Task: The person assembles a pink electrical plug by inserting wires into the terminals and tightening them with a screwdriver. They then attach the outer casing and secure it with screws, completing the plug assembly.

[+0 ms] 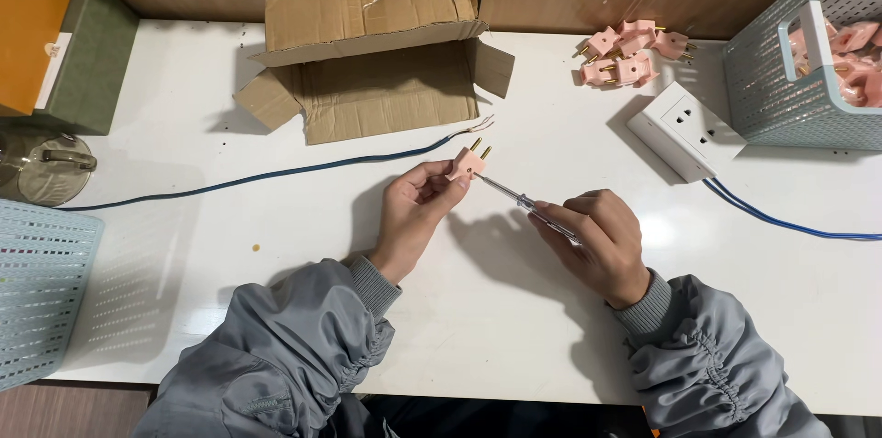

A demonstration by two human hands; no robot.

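My left hand (413,213) holds a small pink plug (469,163) with two brass pins pointing up and away, above the middle of the white table (505,337). In my right hand (597,240) is a thin screwdriver (519,201) with a clear handle; its tip touches the plug's side. A dark blue cable (276,173) with bare wire ends lies on the table just behind the plug.
An open cardboard box (377,61) lies at the back. A pile of pink plugs (629,54) sits back right, beside a white wall socket (684,130) with a blue cable. A pale blue basket (813,61) holds more plugs. Another basket (41,291) stands at left.
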